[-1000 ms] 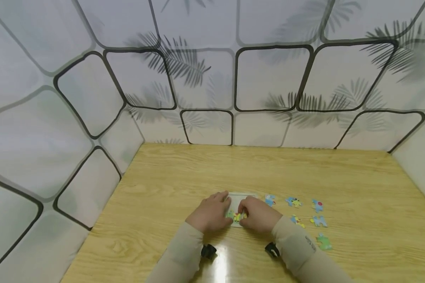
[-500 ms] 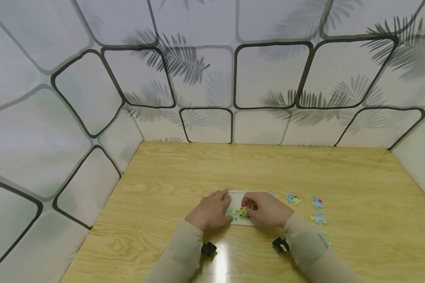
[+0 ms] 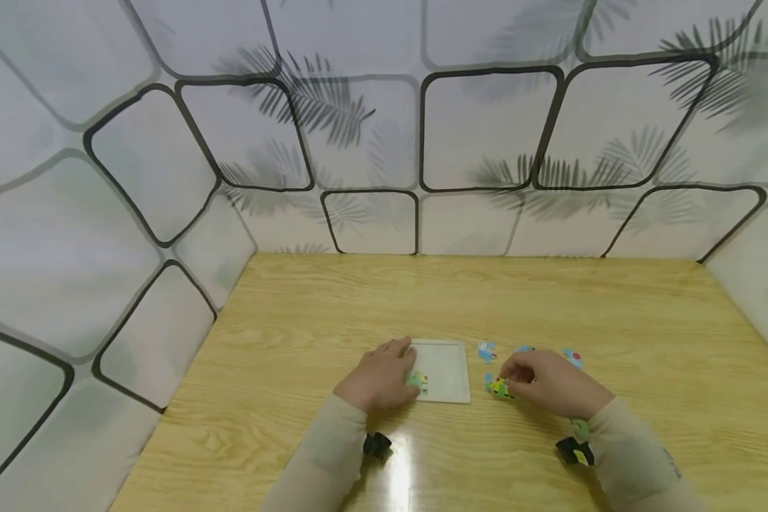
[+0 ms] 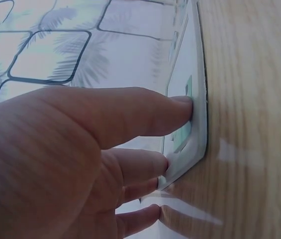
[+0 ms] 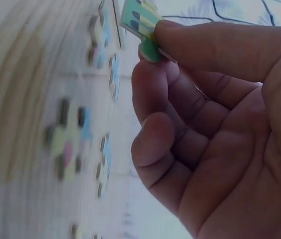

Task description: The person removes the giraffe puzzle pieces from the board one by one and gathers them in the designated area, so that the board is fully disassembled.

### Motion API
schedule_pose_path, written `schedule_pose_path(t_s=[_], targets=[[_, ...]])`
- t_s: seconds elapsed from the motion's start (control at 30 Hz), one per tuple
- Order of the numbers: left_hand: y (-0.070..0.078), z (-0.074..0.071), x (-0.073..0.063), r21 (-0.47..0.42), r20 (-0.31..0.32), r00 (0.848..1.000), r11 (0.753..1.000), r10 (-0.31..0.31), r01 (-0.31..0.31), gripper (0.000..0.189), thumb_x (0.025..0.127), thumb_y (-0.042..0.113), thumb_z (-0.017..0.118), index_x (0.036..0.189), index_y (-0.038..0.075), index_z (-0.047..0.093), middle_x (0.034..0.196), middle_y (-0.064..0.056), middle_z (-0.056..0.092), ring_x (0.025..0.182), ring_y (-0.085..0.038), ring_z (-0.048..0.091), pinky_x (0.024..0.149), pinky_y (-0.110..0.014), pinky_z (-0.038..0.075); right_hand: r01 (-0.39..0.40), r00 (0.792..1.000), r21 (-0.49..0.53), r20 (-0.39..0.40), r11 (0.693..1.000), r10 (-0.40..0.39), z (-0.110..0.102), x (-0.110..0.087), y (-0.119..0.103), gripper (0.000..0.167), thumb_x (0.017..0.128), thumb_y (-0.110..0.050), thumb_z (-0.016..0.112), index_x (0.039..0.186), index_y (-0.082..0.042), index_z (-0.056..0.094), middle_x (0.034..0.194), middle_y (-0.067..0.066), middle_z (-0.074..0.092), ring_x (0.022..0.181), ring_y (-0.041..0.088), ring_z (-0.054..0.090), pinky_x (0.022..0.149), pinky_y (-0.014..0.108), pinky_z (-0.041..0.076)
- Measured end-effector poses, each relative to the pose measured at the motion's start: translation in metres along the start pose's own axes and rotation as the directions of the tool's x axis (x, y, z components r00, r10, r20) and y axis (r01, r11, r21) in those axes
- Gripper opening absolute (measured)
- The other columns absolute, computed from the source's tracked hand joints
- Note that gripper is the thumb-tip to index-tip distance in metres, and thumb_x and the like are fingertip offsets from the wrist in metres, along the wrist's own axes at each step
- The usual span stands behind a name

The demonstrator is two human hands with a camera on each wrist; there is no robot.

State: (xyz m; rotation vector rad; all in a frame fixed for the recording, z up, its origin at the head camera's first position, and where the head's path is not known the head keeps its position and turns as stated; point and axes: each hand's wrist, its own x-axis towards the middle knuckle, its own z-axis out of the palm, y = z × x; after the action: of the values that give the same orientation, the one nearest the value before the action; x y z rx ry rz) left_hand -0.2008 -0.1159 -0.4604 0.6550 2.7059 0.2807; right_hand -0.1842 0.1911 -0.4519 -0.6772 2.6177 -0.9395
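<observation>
My left hand point(image 3: 377, 377) lies over the left edge of a pale puzzle tray point(image 3: 444, 366), fingers fairly straight. In the left wrist view its thumb presses on a green puzzle piece point(image 4: 182, 132) in the tray's corner. That piece point(image 3: 418, 382) is partly hidden by the hand in the head view. Right of the tray, my right hand point(image 3: 550, 380) pinches a green and yellow puzzle piece point(image 3: 500, 387) between thumb and fingers. The right wrist view shows this piece point(image 5: 139, 20) held above the table, its lower knob green.
Loose puzzle pieces lie to the right: a blue one point(image 3: 486, 352), one with a red spot point(image 3: 572, 357) and a green one point(image 3: 579, 429) by the sleeve. The right hand covers part of this group. A patterned wall point(image 3: 473, 220) stands behind the wooden table point(image 3: 333, 306).
My right hand has moved right, off the tray, carrying the green and yellow puzzle piece. Only the green piece by the left thumb is now seen in the tray. The left hand stays put.
</observation>
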Motion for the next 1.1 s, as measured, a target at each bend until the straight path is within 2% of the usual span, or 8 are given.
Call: schedule_pose_path(t_s=[0.23, 0.4, 0.63, 0.87, 1.1], targets=[[0.0, -0.001, -0.001, -0.016, 0.005, 1.0, 1.0, 0.01, -0.01, 0.07, 0.099, 0.04, 0.058, 0.156, 0.006, 0.036, 0.166, -0.009, 0.024, 0.151, -0.032, 0.024, 0.118, -0.055, 0.026, 0.005, 0.997, 0.017, 0.074, 1.0, -0.006, -0.003, -0.024, 0.014, 0.005, 0.094, -0.014, 0.069, 0.099, -0.016, 0.071, 0.09, -0.011, 0.067, 0.079, 0.0, 0.059, 0.069, 0.025, 0.053], [-0.003, -0.004, -0.002, -0.022, 0.005, 1.0, 1.0, 0.003, -0.003, 0.072, 0.098, 0.04, 0.06, 0.157, 0.006, 0.035, 0.166, -0.008, 0.023, 0.152, -0.032, 0.023, 0.119, -0.054, 0.025, -0.003, 0.996, 0.006, 0.086, 1.0, 0.003, -0.004, -0.032, 0.02, 0.004, 0.094, -0.015, 0.071, 0.098, -0.015, 0.071, 0.091, -0.01, 0.067, 0.078, 0.0, 0.059, 0.067, 0.026, 0.052], [-0.006, -0.003, -0.001, -0.075, 0.032, 0.999, 0.997, 0.005, -0.003, 0.084, 0.091, 0.044, 0.067, 0.159, 0.008, 0.031, 0.167, -0.006, 0.02, 0.153, -0.03, 0.019, 0.12, -0.054, 0.022, -0.038, 0.993, -0.025, 0.109, 0.999, 0.04, -0.001, -0.035, 0.021, 0.001, 0.093, -0.012, 0.07, 0.092, -0.011, 0.07, 0.087, -0.009, 0.063, 0.074, 0.0, 0.054, 0.063, 0.025, 0.05], [-0.004, -0.004, -0.001, -0.088, 0.035, 0.999, 0.996, 0.0, 0.003, 0.088, 0.09, 0.045, 0.07, 0.159, 0.009, 0.03, 0.168, -0.005, 0.019, 0.154, -0.029, 0.017, 0.12, -0.053, 0.021, -0.033, 0.995, -0.07, 0.09, 0.997, 0.039, 0.001, -0.034, 0.019, 0.013, 0.09, -0.004, 0.069, 0.088, -0.017, 0.069, 0.085, -0.009, 0.063, 0.073, -0.001, 0.053, 0.062, 0.025, 0.049], [-0.004, -0.004, -0.002, -0.095, 0.036, 0.999, 0.995, 0.002, 0.002, 0.088, 0.089, 0.045, 0.071, 0.159, 0.009, 0.031, 0.167, -0.006, 0.019, 0.153, -0.03, 0.018, 0.12, -0.054, 0.021, -0.019, 0.995, -0.075, 0.1, 0.997, 0.027, 0.007, -0.029, 0.012, 0.011, 0.09, -0.009, 0.071, 0.084, -0.016, 0.065, 0.079, -0.009, 0.058, 0.067, 0.002, 0.046, 0.059, 0.024, 0.044]])
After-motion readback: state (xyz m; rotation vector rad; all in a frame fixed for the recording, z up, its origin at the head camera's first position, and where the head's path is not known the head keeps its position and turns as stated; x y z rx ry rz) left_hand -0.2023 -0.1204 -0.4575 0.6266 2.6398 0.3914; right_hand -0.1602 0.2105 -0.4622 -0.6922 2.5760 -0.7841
